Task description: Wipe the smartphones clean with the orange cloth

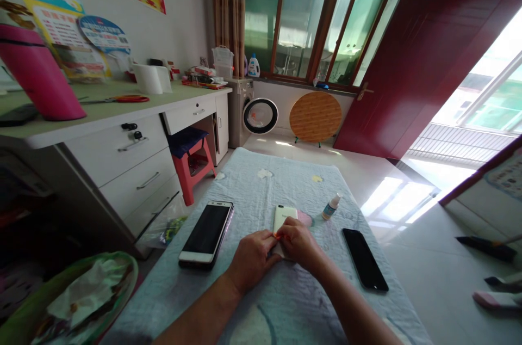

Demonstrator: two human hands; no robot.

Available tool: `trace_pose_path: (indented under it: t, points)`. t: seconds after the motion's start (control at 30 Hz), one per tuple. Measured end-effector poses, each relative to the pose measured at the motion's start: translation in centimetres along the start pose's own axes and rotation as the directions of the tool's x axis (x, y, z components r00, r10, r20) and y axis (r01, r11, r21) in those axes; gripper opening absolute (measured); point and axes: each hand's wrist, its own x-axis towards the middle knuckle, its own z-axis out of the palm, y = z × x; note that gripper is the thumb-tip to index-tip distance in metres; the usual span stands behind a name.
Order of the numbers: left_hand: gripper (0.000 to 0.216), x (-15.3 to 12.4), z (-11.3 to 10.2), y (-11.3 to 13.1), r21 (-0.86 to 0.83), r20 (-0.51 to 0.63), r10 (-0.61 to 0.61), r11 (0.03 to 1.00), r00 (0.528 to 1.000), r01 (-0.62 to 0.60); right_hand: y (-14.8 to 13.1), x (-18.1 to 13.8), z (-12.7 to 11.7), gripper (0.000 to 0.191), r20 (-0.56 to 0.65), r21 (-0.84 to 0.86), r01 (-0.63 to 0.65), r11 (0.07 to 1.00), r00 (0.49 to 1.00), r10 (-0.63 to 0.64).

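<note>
A white smartphone (285,215) lies back side up on the cloth-covered table, its camera end pointing away from me. My left hand (252,258) is closed at the phone's left edge, fingers curled by it and thumb along its lower part. Over the phone's middle, my right hand (300,242) is closed in a pinch on a small orange item (278,236), whose kind I cannot make out. Both hands meet there and hide the phone's lower half. To the left rests a larger white-framed phone (206,233), screen up. A black phone (364,259) lies to the right.
A small spray bottle (331,207) stands beyond my right hand on the pale blue cloth (244,187). At lower left is a green bin (132,274) with waste. A desk (138,149), red stool (191,168) and washing machine (240,111) line the left side.
</note>
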Motion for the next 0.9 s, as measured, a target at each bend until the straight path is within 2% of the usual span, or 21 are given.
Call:
trace_pose_path:
  t: [0.13, 0.27, 0.4, 0.6, 0.73, 0.9]
  points:
    - [0.018, 0.0, 0.3, -0.2, 0.032, 0.002, 0.018, 0.999, 1.000, -0.018, 0.4, -1.6, -0.9, 0.029, 0.015, 0.060, -0.002, 0.998, 1.000, 0.001]
    - [0.017, 0.1, 0.1, -0.1, 0.085, 0.019, 0.012, 0.996, 1.000, -0.013, 1.7, -1.7, -1.6, 0.028, 0.028, 0.053, -0.027, 0.998, 0.999, 0.025]
    - [0.013, 0.1, -0.1, 0.0, 0.086, 0.033, 0.008, 0.996, 0.999, -0.011, 3.4, 0.0, -2.0, 0.022, -0.049, -0.030, -0.071, 0.997, 0.996, 0.069]
    - [0.002, 0.1, 0.1, -0.2, 0.012, 0.021, 0.039, 0.999, 0.999, -0.040, 4.9, 3.5, -2.4, 0.019, -0.112, -0.156, -0.213, 0.965, 0.974, 0.197]
    - [0.006, 0.2, -0.2, -0.2, 0.022, 0.068, 0.016, 1.000, 0.998, -0.017, 4.5, 5.4, -1.8, 0.020, -0.121, -0.189, -0.242, 0.952, 0.968, 0.222]
    - [0.011, 0.3, -0.4, -0.4, 0.020, 0.097, 0.034, 0.999, 0.995, -0.036, 2.9, 7.3, -0.7, 0.024, -0.085, -0.216, -0.201, 0.955, 0.979, 0.187]
